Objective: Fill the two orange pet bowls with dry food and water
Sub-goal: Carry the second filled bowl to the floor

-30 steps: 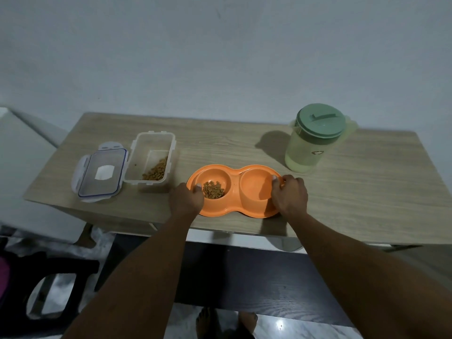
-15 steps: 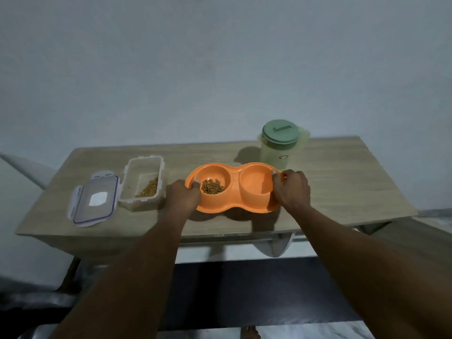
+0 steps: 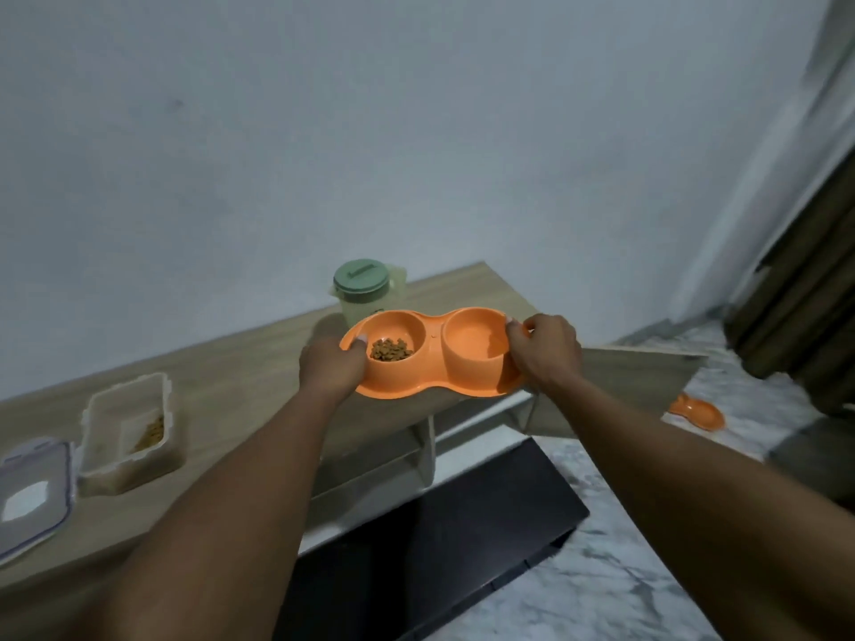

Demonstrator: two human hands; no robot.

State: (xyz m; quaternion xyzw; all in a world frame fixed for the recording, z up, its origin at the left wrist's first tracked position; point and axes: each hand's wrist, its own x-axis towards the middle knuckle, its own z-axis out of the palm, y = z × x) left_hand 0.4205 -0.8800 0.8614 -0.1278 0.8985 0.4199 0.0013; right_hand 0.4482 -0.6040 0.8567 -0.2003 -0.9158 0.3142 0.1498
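The orange bowl, on the tabletop a second ago, is now lifted above its edge, our left hand gripping the food end, our right hand the other. We see dry food in it; water we cannot tell.

A single wide-angle camera worn on the head looks forward and down along the forearms, which run in from the lower edge toward mid-frame. The view is tilted: the table slopes from the lower left up to right of centre. The wall fills the upper half, and its lines bend near the right edge. The left hand and right hand hold the bowls just below centre, at arm's reach from the lens. The floor shows at lower right, well below.
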